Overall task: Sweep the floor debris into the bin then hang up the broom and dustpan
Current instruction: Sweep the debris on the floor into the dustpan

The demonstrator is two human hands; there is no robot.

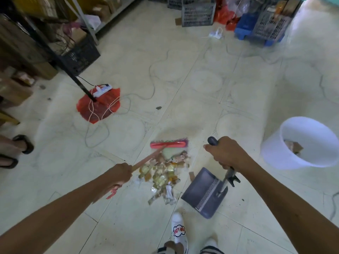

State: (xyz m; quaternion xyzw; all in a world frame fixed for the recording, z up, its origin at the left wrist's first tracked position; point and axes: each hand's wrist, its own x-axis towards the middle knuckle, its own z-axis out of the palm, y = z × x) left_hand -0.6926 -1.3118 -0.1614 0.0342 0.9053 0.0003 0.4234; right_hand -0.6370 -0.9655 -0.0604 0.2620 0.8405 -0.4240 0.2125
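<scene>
The left hand [120, 174] is clenched around the reddish handle of the broom [168, 144]. The handle runs from this grip up and to the right, to the pink broom head, which is on the floor at the far edge of the debris pile [163, 176]. The broom head looks a little blurred.

The right hand [224, 154] is clenched around the long upright handle of the dustpan [204, 192]; the dark rounded top of this handle comes out above the hand. The dustpan is dark grey, with a row of comb teeth near the handle. It is on the floor just beside the pile, at its right side, and its open side faces up and left. A small brown scrap lies at the upper corner of the pan.

The pile is made of torn wrappers and pieces of paper, yellow, brown and white, and it lies between the two hands on the pale tiled floor [183, 85]. The white bin [300, 143] stands on the floor to the right, well apart from the pile, with some brown scraps inside.

Farther on the left, a red plastic bag [102, 109] lies flat on the floor with a white power strip [102, 88] at its upper edge, and thin cables go out from it. Grey plastic crates [198, 13] stand at the far side of the room. One white shoe [178, 230] of the person is seen at the bottom.
</scene>
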